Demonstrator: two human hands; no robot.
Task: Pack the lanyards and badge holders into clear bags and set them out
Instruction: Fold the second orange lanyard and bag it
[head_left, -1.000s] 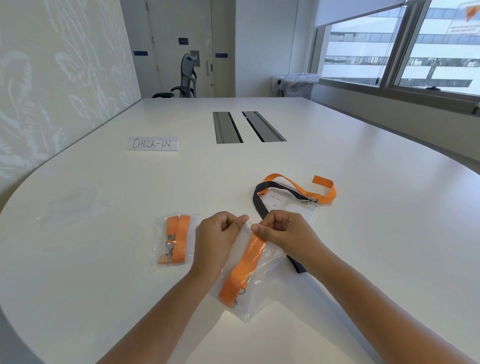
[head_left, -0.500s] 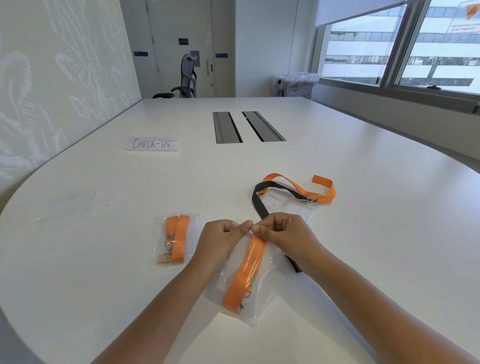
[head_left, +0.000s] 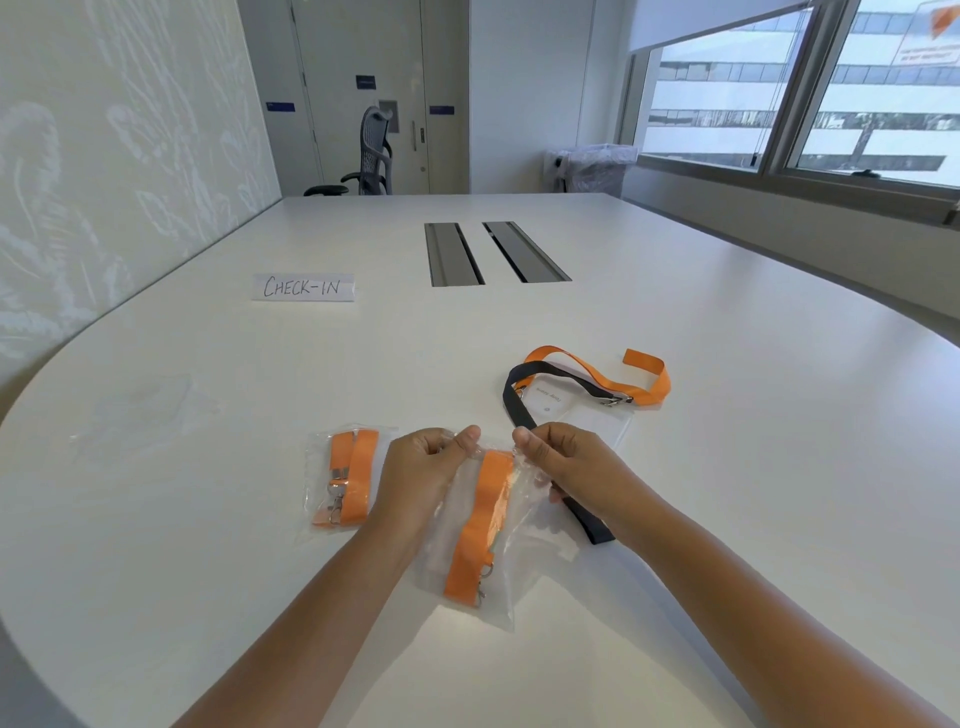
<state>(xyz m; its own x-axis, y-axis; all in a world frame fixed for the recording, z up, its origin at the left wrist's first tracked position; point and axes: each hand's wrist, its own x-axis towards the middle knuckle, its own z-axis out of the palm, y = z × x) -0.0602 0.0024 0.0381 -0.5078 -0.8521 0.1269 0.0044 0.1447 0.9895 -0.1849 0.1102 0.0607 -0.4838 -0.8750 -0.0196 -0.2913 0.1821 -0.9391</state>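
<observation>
My left hand (head_left: 423, 467) and my right hand (head_left: 563, 462) each pinch the top edge of a clear bag (head_left: 511, 577), a short gap between them. Inside the bag lies a folded orange lanyard (head_left: 480, 525) with a metal clip at its lower end. To the left, a second clear bag with an orange lanyard (head_left: 345, 480) lies flat on the table. Behind my right hand, a loose black lanyard (head_left: 524, 410) and a loose orange lanyard (head_left: 641, 382) lie over a clear badge holder (head_left: 566, 410).
A "CHECK-IN" paper sign (head_left: 304, 287) stands at the middle left of the white table (head_left: 727, 467). Clear empty bags (head_left: 140, 415) lie faintly at the far left. Two cable slots (head_left: 485, 253) sit mid-table. An office chair (head_left: 363, 158) stands at the far end.
My two hands have moved apart along the bag's top edge, from touching to a short gap. The bag has swung slightly, its lower end nearer the middle.
</observation>
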